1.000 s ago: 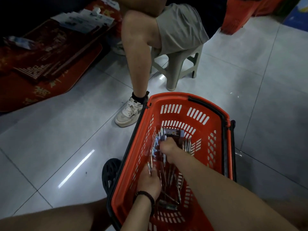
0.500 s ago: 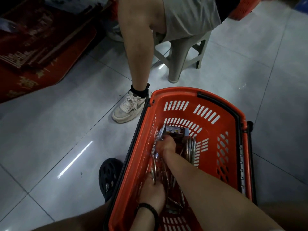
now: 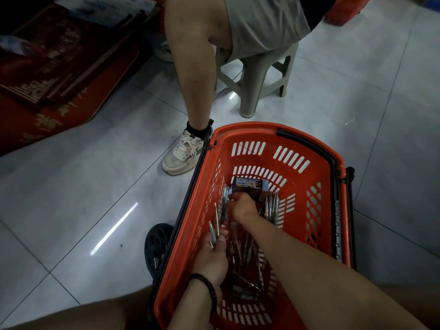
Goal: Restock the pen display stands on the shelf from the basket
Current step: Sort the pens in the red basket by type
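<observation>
I had both hands down in the orange basket (image 3: 309, 150) on the tiled floor (image 3: 83, 186). My left hand (image 3: 212, 260), a black band (image 3: 206, 285) at its wrist, pinched a few pens (image 3: 214, 232) upright between thumb and fingers near the left wall. My right hand (image 3: 242, 208) reached farther in, fingers curled round more pens beside a dark box (image 3: 247, 185) at the far end. Loose pens lay along the bottom. Another person's pale sneaker (image 3: 183, 154) stood just beside the basket, a stool (image 3: 259, 77) behind it.
</observation>
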Demonstrator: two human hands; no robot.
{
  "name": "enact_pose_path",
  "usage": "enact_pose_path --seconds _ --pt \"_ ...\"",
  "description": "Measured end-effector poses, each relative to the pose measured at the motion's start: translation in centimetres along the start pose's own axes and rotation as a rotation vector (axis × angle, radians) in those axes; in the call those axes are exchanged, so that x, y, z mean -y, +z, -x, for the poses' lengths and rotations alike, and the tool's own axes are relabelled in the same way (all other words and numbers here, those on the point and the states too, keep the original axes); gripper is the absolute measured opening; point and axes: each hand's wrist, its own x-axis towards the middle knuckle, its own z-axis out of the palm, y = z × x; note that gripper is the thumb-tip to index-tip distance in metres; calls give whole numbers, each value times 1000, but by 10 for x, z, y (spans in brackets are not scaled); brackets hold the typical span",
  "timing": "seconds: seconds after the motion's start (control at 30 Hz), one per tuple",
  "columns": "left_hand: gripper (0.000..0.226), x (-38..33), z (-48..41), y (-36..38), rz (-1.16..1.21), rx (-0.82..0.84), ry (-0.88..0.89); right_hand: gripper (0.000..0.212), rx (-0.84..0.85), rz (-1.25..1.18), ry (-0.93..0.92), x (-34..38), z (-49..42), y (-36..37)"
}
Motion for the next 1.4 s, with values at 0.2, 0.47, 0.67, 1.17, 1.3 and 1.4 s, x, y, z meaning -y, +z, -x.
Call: enact_pose_path --seconds 0.2,0.47,0.67,1.17,1.3,1.4 --pt "13 -11 20 4 137 148 8 31 312 -187 -119 10 37 -44" --pt "17 -27 59 8 81 479 35 19 351 -200 -405 8 106 -99" --pt "27 -23 80 22 131 546 67 15 429 -172 -399 -1 135 -122" --pt "17 -21 17 74 -106 350 -135 16 -416 550 -662 -9 136 -253" --pt "25 -25 -28 108 -263 374 -36 18 -394 600 -747 -20 119 -253" --pt "25 -33 -66 138 -480 214 148 18 -496 538 -765 -33 108 -242"
